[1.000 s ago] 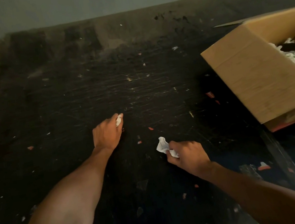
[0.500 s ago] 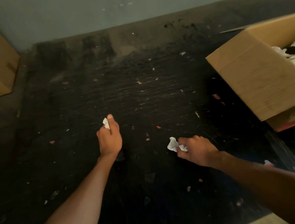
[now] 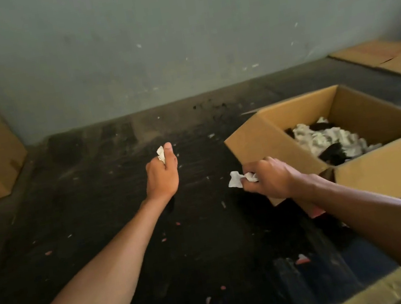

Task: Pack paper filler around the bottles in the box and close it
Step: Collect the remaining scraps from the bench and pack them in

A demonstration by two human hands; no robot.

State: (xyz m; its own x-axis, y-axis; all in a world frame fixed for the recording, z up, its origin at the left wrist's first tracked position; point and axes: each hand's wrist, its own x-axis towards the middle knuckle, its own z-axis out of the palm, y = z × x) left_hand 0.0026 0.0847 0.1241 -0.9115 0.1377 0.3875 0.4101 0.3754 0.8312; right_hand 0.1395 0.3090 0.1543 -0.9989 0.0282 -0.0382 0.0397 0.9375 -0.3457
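Left hand (image 3: 162, 175) grip pinches a paper scrap (image 3: 160, 154); right hand (image 3: 268, 177) grip clutches a paper wad (image 3: 237, 179). Light, crushable; box (image 3: 266, 140) at 3 o'clock.

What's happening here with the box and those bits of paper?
A person is packing an open cardboard box on a dark, littered floor. Each hand holds a small scrap of white paper: the left hand pinches a scrap, and the right hand grips a crumpled piece next to the box. Inside, white paper filler already lies around dark bottles. The flaps are not closed yet.
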